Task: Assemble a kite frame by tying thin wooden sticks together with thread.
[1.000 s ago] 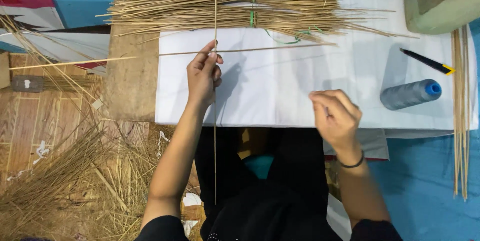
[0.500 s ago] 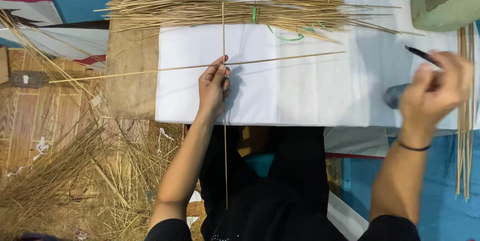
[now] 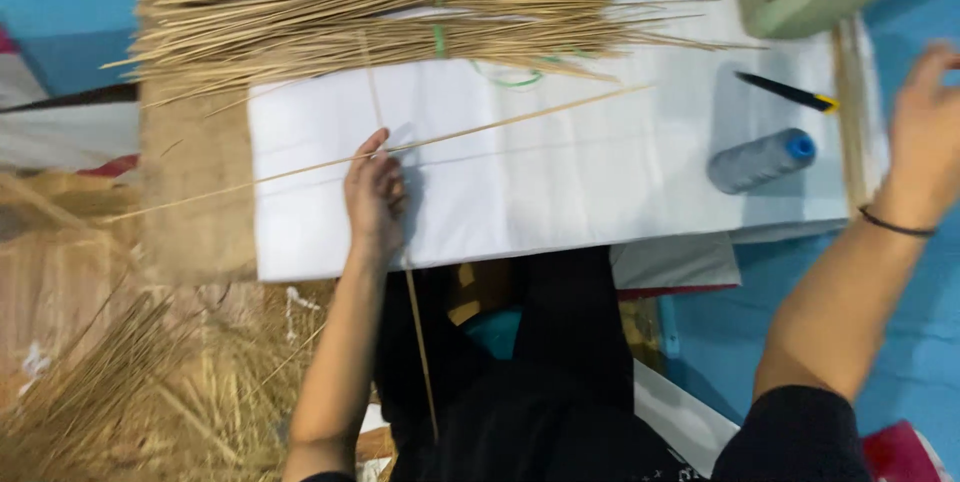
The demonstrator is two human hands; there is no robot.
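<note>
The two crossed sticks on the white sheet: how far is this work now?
Done: two thin sticks lie crossed on the white sheet. In hand: the left hand presses their crossing. Left: no thread binds them; the grey thread spool lies untouched, the right hand empty beyond it. The stick bundle remains tied.

light: even, bright | shadows: soft | blur: motion, right edge worst
</note>
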